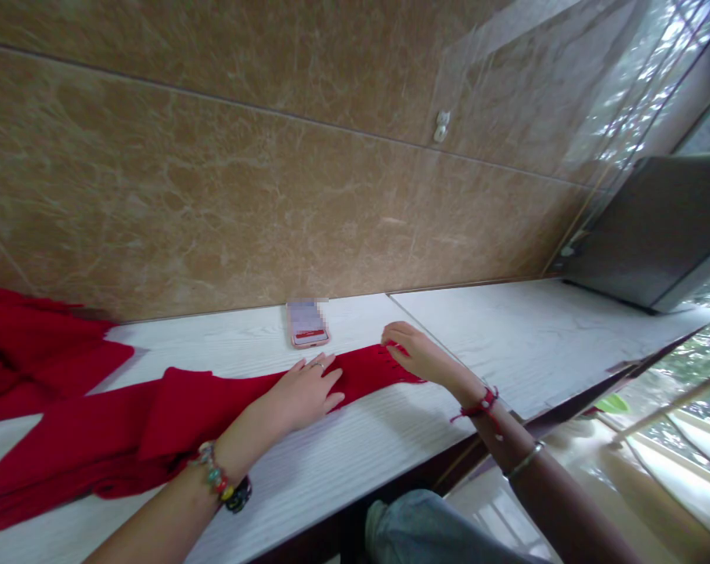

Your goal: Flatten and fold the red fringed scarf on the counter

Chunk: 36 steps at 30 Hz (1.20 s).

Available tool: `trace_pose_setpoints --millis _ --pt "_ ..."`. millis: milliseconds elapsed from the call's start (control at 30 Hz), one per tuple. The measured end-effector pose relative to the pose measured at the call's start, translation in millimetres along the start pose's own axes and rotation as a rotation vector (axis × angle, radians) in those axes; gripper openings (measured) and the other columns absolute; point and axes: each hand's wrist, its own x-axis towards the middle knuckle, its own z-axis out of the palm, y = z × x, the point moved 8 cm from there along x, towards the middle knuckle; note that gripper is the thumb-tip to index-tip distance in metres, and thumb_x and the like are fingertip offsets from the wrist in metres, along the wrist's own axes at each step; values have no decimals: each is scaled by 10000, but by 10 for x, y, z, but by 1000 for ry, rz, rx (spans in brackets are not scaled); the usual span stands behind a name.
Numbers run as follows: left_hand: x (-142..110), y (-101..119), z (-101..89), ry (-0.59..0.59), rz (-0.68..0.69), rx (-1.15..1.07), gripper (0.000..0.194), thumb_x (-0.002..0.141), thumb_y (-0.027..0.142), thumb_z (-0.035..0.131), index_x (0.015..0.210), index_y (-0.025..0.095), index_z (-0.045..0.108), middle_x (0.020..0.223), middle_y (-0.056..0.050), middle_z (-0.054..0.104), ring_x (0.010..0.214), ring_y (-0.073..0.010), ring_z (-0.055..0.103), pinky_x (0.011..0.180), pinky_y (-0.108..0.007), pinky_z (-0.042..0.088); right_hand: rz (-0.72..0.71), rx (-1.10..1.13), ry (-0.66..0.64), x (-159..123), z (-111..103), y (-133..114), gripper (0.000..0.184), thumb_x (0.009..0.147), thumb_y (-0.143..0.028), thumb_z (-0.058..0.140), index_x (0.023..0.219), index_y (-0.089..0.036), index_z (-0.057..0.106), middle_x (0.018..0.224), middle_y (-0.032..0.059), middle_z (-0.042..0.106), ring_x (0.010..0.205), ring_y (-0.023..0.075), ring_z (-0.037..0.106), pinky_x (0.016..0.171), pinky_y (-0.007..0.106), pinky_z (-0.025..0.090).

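A long red scarf (pixel 214 407) lies along the white tabletop, partly folded and layered at its left part and narrower toward the right. My left hand (pixel 308 392) rests palm down on its right part, fingers spread over the cloth. At the scarf's fringed right end, my right hand (pixel 407 348) has its fingers curled in at the far corner and seems to pinch the edge there. The fingertips are partly hidden by the hand itself. A phone (pixel 308 323) with a lit screen lies just beyond the scarf, near the wall.
Another heap of red cloth (pixel 31 352) sits at the far left by the wall. Brown marble-patterned tiles (pixel 214 188) rise behind the white table (pixel 507 329), and a small hook (pixel 441 127) is fixed to them. A large grey box-shaped object (pixel 642 235) stands at the right end.
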Motion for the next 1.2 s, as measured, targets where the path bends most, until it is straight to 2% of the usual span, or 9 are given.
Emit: trace_pose_setpoints --millis 100,233,433,533,633,767,867,1033,1200 --pt "216 109 7 134 77 16 443 889 356 319 1271 148 403 1398 -118 286 1269 -218 277 1015 -351 233 4 6 -110 174 226 -30 192 735 -42 428 797 -155 570 835 62 590 841 157 515 780 283 411" --pt "326 127 176 148 108 -18 460 901 327 271 1315 135 329 1395 -99 292 1281 -196 250 1024 -358 221 119 -113 -255 96 425 340 190 770 -79 421 824 -158 584 842 55 601 801 141 530 750 251 392" --pt "298 111 207 154 64 -14 469 888 315 279 1310 119 340 1396 -97 285 1282 -196 246 1035 -365 204 311 -267 -244 -297 166 943 233 763 -52 390 813 -143 599 818 86 610 776 167 558 725 280 396" --pt "311 113 181 182 60 -46 459 881 312 296 1300 137 363 1385 -89 309 1272 -194 271 1032 -362 217 272 -216 -159 -300 18 808 226 755 -44 404 824 -143 596 861 80 612 848 158 547 785 272 392" --pt "330 97 181 206 60 -82 453 873 313 314 1284 139 392 1367 -91 343 1259 -207 299 1024 -381 239 86 12 -24 -143 -39 328 210 765 -64 415 843 -161 584 872 58 611 861 142 531 794 260 401" --pt "340 73 187 236 60 -120 441 865 315 330 1267 159 421 1354 -80 368 1252 -219 313 1018 -403 253 -84 90 -234 -25 259 -104 220 692 -18 427 718 -184 570 772 20 608 774 133 526 748 249 408" --pt "342 77 192 227 64 -122 440 865 314 331 1272 171 414 1361 -72 358 1255 -212 308 1020 -399 250 -16 12 -286 -94 327 69 214 672 -18 413 652 -175 556 732 25 604 718 129 520 699 235 404" --pt "340 87 180 194 53 -131 444 864 323 328 1275 176 407 1364 -71 351 1257 -198 305 1024 -379 238 124 -115 -288 -362 205 565 219 675 -41 392 607 -182 545 672 20 585 657 127 510 647 233 399" --pt "336 86 169 184 44 -98 450 865 316 321 1283 167 396 1369 -71 345 1260 -194 298 1029 -361 226 90 65 14 -390 -80 463 225 700 -45 393 675 -185 568 740 43 600 757 151 529 722 284 423"
